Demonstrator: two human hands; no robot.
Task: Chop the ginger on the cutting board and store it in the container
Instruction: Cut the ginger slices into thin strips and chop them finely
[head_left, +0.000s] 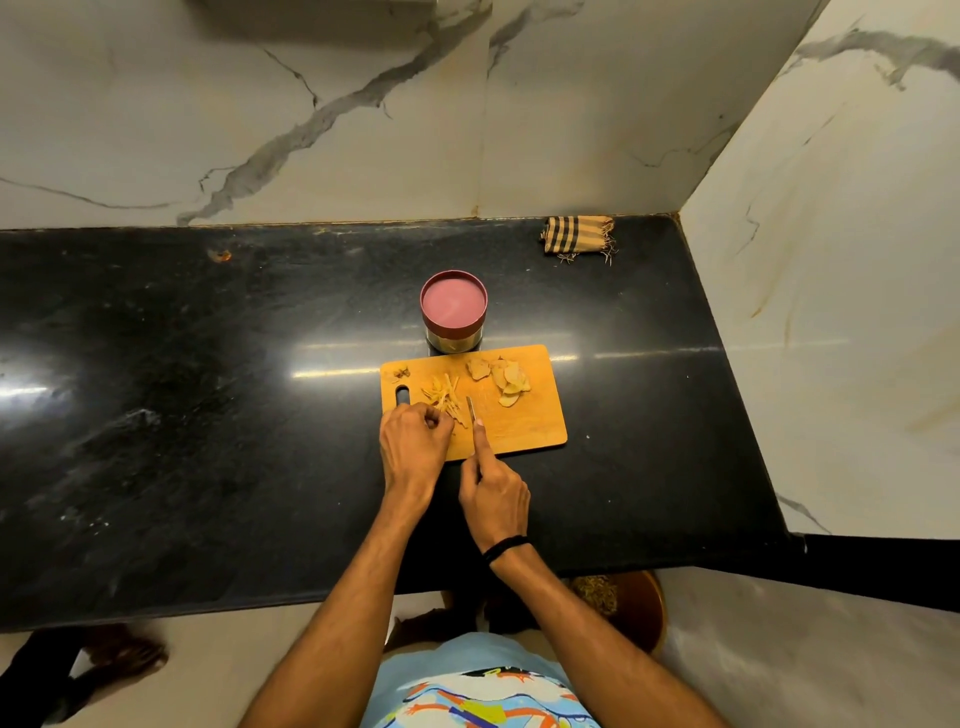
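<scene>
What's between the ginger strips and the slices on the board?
Head view: only the knife blade, held in the right hand, over bare board.

Striped cloth (577, 236) on black counter (208, 415)

Black stone counter (208, 415) meets veined white marble walls (363, 104).

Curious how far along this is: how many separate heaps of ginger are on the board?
3: cut strips by the left hand, slices far right on the board, a small scrap at its far-left corner. More may hide under that hand.
</scene>
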